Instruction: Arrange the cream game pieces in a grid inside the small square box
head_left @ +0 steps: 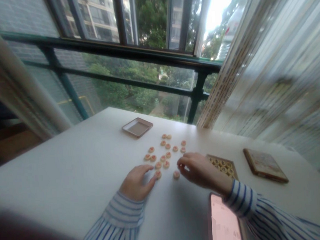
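Several round Chinese chess pieces (168, 146) with red markings lie scattered across the middle of a white table (71, 167). My left hand (137, 180) rests at the near left of them, thumb and fingers apart. Its thumb tip is at the edge of one piece (158, 175); I cannot tell if it touches. My right hand (196, 168) is over the right side of the group, thumb and fingertips curled together in a pinch. Whatever is between them, if anything, is hidden. A single piece (176, 174) lies just below its fingertips.
A shallow tray (125, 129) stands at the back. Right of my right hand, partly covered by it, is a box (234, 169) of dark-marked pieces. Farther right lies a flat brown lid (265, 165). A lit phone (225, 220) lies under my right forearm. Railing (124, 52) and curtains border the table.
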{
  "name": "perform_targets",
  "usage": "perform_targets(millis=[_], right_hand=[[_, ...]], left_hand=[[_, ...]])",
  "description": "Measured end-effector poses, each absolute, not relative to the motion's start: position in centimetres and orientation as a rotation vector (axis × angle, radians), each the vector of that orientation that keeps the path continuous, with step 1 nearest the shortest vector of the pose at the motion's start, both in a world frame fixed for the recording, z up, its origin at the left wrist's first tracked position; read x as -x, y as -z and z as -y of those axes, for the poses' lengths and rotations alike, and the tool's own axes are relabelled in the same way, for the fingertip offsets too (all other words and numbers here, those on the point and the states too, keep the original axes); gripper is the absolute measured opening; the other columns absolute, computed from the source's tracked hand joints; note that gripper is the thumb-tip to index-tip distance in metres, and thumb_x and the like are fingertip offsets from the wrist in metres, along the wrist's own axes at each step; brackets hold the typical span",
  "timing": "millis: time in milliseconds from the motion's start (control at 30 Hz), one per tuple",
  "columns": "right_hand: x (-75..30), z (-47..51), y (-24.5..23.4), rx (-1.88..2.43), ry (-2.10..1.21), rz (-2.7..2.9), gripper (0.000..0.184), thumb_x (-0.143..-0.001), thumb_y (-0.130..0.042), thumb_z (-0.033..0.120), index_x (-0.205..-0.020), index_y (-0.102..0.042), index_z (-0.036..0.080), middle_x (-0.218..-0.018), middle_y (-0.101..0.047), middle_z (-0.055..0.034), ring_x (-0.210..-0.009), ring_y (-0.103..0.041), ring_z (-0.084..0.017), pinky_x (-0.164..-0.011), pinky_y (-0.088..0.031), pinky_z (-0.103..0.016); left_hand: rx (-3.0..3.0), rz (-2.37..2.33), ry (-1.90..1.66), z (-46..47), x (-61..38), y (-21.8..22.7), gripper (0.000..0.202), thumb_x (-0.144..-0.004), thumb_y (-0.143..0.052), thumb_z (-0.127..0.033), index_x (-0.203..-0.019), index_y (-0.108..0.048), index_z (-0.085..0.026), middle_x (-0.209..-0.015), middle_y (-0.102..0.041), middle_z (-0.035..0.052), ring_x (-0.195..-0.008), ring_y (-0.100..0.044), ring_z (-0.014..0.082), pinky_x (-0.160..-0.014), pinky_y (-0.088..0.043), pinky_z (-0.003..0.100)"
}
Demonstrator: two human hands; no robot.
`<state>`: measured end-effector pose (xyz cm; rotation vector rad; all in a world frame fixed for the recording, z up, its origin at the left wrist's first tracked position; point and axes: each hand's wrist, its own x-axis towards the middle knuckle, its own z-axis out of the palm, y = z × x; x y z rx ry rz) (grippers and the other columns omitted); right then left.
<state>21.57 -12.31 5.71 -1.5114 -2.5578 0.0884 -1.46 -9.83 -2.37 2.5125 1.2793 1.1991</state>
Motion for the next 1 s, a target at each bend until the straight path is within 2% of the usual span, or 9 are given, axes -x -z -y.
perform_targets(millis=[400, 733, 1000], right_hand=[[-18.4, 11.6, -3.8, 1.501, -0.088, 2.740, 0.022, -0.084, -0.045, 0.032, -0.094, -0.060, 0.018, -0.092, -0.060, -0.0073, -0.087, -0.053, -0.019, -0.074, -0.035, -0.031], [-17.0, 11.1, -2.9, 1.469, -0.043, 2.760, 0.024, -0.085, -0.043, 0.029, -0.096, -0.061, 0.018, -0.092, -0.061, -0.0081, -0.083, -0.055, -0.019, -0.071, -0.037, -0.030], [-16.5, 10.8, -2.2, 1.424, -0.036, 2.741, 0.033, -0.090, -0.033, 0.034, -0.085, -0.062, 0.019, -0.084, -0.062, -0.0068, -0.078, -0.056, -0.018, -0.066, -0.036, -0.030]], left_hand=[[-2.574, -1.275, -1.154, 9.5, 1.2, 3.8, 0.026, -0.072, -0.056, -0.033, -0.090, -0.062, -0.015, -0.084, -0.069, 0.0088, -0.077, -0.064, 0.0199, -0.069, -0.053, 0.033], [-2.549, -1.301, -1.122, 9.5, 1.1, 3.9, 0.025, -0.075, -0.056, -0.037, -0.088, -0.063, -0.017, -0.081, -0.069, 0.0062, -0.075, -0.064, 0.0191, -0.067, -0.052, 0.032], [-2.507, -1.324, -1.067, 9.5, 1.0, 3.8, 0.024, -0.075, -0.057, -0.037, -0.086, -0.065, -0.018, -0.081, -0.069, 0.0067, -0.075, -0.064, 0.0189, -0.068, -0.052, 0.032]])
